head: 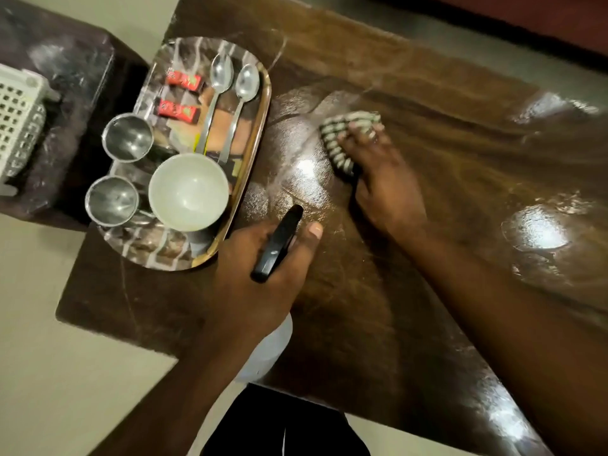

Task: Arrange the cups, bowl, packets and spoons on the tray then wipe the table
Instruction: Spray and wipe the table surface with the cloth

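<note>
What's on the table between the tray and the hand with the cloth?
Nothing: in the head view, only bare, shiny wooden table lies between the tray and the right hand pressing the striped cloth.

A white lattice basket [18, 126] sits on a dark side stand [65, 70] — far left of both hands, pale floor [65, 373] beneath.

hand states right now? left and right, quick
Left hand: closed around a spray bottle with a black top, above the table.
Right hand: pressing a striped cloth onto the table, fingers on top.
</note>
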### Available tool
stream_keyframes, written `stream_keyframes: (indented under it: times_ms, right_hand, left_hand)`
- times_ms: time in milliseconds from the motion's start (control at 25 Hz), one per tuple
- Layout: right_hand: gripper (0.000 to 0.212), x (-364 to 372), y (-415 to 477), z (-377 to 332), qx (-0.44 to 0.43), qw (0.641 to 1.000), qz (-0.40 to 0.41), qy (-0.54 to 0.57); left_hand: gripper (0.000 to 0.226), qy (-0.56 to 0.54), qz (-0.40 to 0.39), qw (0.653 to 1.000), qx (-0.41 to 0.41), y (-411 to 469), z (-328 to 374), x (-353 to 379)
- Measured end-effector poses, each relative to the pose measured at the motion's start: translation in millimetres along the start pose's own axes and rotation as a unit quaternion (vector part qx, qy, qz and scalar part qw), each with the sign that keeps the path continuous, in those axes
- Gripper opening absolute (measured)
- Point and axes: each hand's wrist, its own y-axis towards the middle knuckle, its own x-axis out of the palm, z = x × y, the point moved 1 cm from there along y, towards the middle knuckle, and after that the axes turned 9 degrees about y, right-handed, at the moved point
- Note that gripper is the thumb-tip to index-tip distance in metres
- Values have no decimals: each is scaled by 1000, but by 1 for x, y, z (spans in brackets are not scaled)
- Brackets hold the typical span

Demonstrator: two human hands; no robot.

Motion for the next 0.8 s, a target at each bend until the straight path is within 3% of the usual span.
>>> stream_keyframes:
  times_ms: [80, 160, 240, 320, 400, 480, 560, 680, 800]
  right_hand:
    - [77, -10, 23, 4, 42, 998, 41, 11]
    - [67, 0, 6, -14, 11, 1000, 14, 2]
    - [45, 13, -28, -34, -99, 989, -90, 60]
    - [34, 16, -57, -47, -147, 950, -251, 115]
    - [32, 6, -34, -36, -157, 934, -296, 124]
    - [39, -13, 16, -15, -165, 949, -265, 56]
    - [56, -34, 73, 14, -209, 965, -158, -18]
    - [70, -72, 133, 67, -48, 998, -30, -30]
    - [74, -70, 134, 66, 55, 997, 46, -12]
  left_hand:
    - [55, 7, 4, 1000, -7, 17, 11, 7]
    - [47, 8, 15, 1000, -4, 31, 18, 11]
    - [43, 13, 21, 1000, -8, 49, 27, 17]
    - [50, 20, 17, 1000, -13, 64, 35, 23]
    - [52, 24, 7, 999, -19, 74, 42, 25]
    - [53, 37, 1, 999, -10, 80, 46, 25]
    - [57, 48, -1, 999, -3, 86, 50, 26]
    - [61, 48, 8, 999, 7, 95, 55, 31]
    - [55, 24, 22, 999, 20, 108, 59, 34]
